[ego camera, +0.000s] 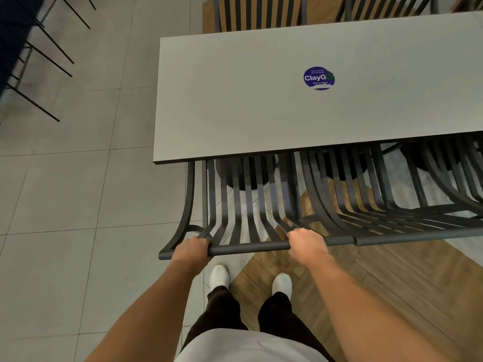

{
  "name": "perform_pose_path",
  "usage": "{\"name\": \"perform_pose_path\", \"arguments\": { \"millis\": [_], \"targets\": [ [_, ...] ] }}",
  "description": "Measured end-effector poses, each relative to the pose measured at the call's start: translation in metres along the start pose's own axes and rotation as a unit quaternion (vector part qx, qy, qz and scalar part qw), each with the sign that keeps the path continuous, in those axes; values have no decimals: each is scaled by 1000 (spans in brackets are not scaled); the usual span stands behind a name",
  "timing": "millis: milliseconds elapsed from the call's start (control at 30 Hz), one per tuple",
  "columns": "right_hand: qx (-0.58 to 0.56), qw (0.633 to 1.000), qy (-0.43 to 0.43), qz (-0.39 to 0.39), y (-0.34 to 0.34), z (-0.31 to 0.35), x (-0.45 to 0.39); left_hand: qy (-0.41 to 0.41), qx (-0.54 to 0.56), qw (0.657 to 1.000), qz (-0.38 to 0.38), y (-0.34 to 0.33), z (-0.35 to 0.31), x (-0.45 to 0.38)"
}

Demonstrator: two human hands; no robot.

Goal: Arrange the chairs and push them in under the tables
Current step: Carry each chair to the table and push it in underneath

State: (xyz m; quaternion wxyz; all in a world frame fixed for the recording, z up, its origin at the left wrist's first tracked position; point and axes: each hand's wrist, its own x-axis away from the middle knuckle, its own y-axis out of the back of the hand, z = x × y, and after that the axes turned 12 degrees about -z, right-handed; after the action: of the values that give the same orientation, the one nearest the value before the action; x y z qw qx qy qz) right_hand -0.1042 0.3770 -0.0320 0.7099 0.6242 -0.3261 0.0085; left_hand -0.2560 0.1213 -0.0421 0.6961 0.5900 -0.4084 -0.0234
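Note:
A dark metal slatted chair stands in front of me with its seat hidden under the grey table. My left hand grips the left part of its top rail. My right hand grips the same rail toward its right end. A second dark slatted chair sits right beside it, also tucked under the table, their top rails meeting end to end.
A round blue sticker lies on the tabletop. Two more slatted chairs stand at the table's far side. Thin black metal legs of other furniture stand at the left on the tiled floor. My white shoes are just behind the chair.

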Motion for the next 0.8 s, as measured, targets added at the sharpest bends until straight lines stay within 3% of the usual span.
{"name": "perform_pose_path", "arguments": {
  "millis": [133, 233, 567, 800],
  "targets": [
    [-68, 997, -9, 42, 8, -3, -1, 14, 81, 995, 59, 7, -3, -2],
    [-124, 990, -2, 64, 19, -8, 4, -10, 130, 990, 56, 18, -16, 1],
    [-153, 975, -36, -154, 51, -94, 49, -104, 150, 980, -84, 61, -138, 3],
    [-131, 968, -118, -175, 55, -170, 95, -207, 138, 963, -104, 85, -226, 9]
  ]
}}
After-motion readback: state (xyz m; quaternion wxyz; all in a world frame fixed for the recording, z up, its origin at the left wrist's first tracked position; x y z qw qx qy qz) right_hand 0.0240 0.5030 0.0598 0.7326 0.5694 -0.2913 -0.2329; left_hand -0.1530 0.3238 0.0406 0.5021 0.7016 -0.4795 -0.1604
